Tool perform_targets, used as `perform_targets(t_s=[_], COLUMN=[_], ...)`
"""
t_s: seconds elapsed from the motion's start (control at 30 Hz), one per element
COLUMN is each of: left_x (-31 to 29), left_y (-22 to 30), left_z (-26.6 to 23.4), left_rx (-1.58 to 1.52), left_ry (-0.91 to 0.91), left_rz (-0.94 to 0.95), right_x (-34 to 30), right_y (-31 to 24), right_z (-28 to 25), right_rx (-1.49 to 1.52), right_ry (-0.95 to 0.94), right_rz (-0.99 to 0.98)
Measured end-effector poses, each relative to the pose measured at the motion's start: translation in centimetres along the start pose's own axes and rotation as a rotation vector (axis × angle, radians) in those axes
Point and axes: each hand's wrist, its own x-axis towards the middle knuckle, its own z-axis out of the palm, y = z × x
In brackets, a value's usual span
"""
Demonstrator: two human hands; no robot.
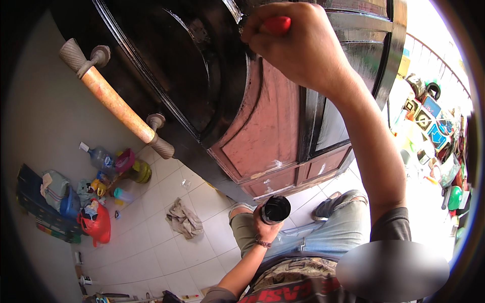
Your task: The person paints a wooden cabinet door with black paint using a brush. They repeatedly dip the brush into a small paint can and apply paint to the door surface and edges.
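Observation:
My right hand (298, 43) is raised against the upper part of a wooden door (257, 116), closed round a paintbrush whose red handle end (277, 26) sticks out of the fist. The brush's bristles are hidden behind the fingers. Low in front of my legs, my left hand (263, 227) grips a dark cup of black paint (276, 209), its open mouth facing up. Glossy black covers the door's upper and left panels, while the lower panels show bare reddish brown. A long pull handle (118, 106) with a tan grip and carved ends is fixed on the door's left side.
A crumpled grey-beige rag (184, 218) lies on the white floor tiles. By the left wall are a red plastic bag (96, 222), a clear water bottle (98, 156) and folded clothes. Mixed clutter (434, 126) is heaped beside a railing at right.

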Motion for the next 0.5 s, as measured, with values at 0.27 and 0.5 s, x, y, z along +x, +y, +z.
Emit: perform_targets(t_s=[0.27, 0.5], left_x=[0.5, 0.3], left_y=[1.7, 1.0], left_z=[-0.7, -0.1], left_rx=[0.099, -0.049], left_ry=[-0.035, 0.076], left_rz=[0.066, -0.029], right_x=[-1.0, -4.0], right_y=[-0.1, -1.1], right_z=[-0.8, -2.5], right_rx=[0.040, -0.032], right_ry=[0.148, 0.253], right_rz=[-0.239, 0.081])
